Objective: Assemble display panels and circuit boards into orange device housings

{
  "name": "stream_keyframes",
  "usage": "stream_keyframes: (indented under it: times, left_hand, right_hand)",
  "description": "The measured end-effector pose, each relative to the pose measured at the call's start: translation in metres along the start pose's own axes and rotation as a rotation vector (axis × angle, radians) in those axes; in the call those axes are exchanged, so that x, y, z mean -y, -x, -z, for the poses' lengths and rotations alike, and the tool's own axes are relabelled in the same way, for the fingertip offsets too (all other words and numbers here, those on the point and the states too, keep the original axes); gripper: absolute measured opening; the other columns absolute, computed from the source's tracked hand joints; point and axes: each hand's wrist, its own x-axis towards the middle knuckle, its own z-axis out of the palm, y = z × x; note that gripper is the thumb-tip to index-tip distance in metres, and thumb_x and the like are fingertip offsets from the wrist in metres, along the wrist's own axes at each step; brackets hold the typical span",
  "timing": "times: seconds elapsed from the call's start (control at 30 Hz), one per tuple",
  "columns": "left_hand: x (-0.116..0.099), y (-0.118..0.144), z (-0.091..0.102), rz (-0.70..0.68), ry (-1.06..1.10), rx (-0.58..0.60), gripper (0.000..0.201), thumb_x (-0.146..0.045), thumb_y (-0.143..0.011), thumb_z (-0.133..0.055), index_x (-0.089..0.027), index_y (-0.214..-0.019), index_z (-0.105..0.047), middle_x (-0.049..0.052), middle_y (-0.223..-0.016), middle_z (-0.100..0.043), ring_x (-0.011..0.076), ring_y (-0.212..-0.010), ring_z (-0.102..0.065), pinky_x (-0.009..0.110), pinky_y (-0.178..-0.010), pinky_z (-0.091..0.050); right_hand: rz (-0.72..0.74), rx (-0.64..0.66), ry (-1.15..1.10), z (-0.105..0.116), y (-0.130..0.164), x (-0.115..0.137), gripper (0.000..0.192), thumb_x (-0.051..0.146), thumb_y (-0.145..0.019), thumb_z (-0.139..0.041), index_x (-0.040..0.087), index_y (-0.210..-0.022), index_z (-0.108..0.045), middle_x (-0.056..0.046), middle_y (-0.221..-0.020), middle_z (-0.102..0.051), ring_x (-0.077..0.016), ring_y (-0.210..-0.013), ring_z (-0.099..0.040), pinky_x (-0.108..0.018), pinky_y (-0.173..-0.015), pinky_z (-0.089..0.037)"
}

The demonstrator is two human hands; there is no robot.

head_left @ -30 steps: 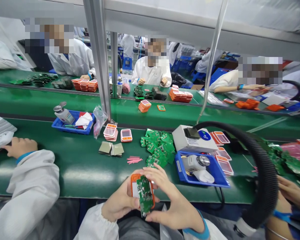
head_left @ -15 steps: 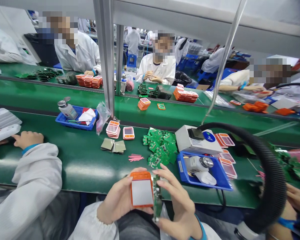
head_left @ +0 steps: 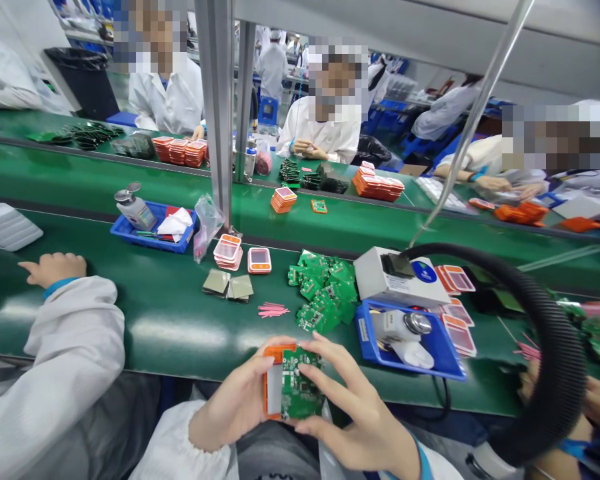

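The orange case (head_left: 271,383) at lower centre looks like smooth plastic, its pale window matt. The green circuit board (head_left: 300,383) over it has a faint sheen (tiny metal parts dot it). The green belt (head_left: 170,320) is glossy. The post (head_left: 216,100), upper centre, is brushed metal. The hose (head_left: 555,333) at right is ribbed matt black.

Circuit board (head_left: 300,385) over casing (head_left: 272,387), between both hands; board pile (head_left: 323,290) behind, tray (head_left: 450,357) right.
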Motion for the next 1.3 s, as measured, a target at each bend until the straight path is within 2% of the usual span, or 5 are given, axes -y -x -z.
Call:
stream_keyframes:
  times: [0.27,0.4,0.83,0.97,1.3]
  left_hand:
    - [-0.001,-0.001,-0.005,-0.013,0.05,0.012,0.028,-0.036,-0.086,-0.055,-0.026,-0.11,-0.062,0.004,-0.12,-0.06,0.0185,-0.101,-0.059,0.027,-0.079,-0.046]
    - [-0.001,-0.001,-0.005,0.001,0.04,0.016,0.028,-0.037,-0.086,-0.054,-0.027,-0.111,-0.06,0.003,-0.119,-0.059,0.0193,-0.098,-0.06,0.026,-0.07,-0.045]
    - [-0.002,-0.003,-0.004,-0.028,0.064,0.032,0.029,-0.037,-0.086,-0.055,-0.025,-0.11,-0.064,0.003,-0.111,-0.065,0.0196,-0.103,-0.061,0.026,-0.075,-0.048]
    - [-0.002,-0.001,-0.001,-0.024,0.012,-0.004,0.032,-0.025,-0.083,-0.057,-0.024,-0.115,-0.06,0.004,-0.118,-0.063,0.0191,-0.107,-0.059,0.029,-0.084,-0.048]
    - [-0.006,0.0,-0.003,0.011,-0.136,-0.042,0.065,0.003,-0.061,-0.051,-0.026,-0.119,-0.055,0.004,-0.117,-0.061,0.0211,-0.099,-0.062,0.03,-0.078,-0.05]
  right_hand:
    - [0.042,0.045,-0.017,-0.006,-0.006,-0.001,0.056,0.03,-0.084,-0.062,0.017,-0.134,-0.041,-0.019,-0.129,-0.053,-0.0315,-0.124,-0.049,-0.065,-0.106,-0.033]
    - [0.029,0.049,-0.014,-0.007,-0.007,-0.001,0.055,0.03,-0.082,-0.063,0.017,-0.132,-0.043,-0.019,-0.13,-0.054,-0.0318,-0.123,-0.05,-0.066,-0.106,-0.032]
    - [0.004,0.103,0.037,-0.011,-0.006,0.0,0.05,0.026,-0.083,-0.061,0.015,-0.128,-0.045,-0.018,-0.128,-0.054,-0.0309,-0.125,-0.046,-0.069,-0.108,-0.024]
    - [0.0,0.106,0.068,-0.012,-0.005,0.0,0.05,0.029,-0.083,-0.062,0.016,-0.128,-0.046,-0.017,-0.129,-0.055,-0.0307,-0.126,-0.045,-0.069,-0.108,-0.025]
    - [0.001,0.113,0.102,-0.012,-0.008,-0.001,0.06,0.043,-0.084,-0.061,0.018,-0.135,-0.042,-0.015,-0.134,-0.052,-0.0291,-0.128,-0.045,-0.066,-0.111,-0.019]
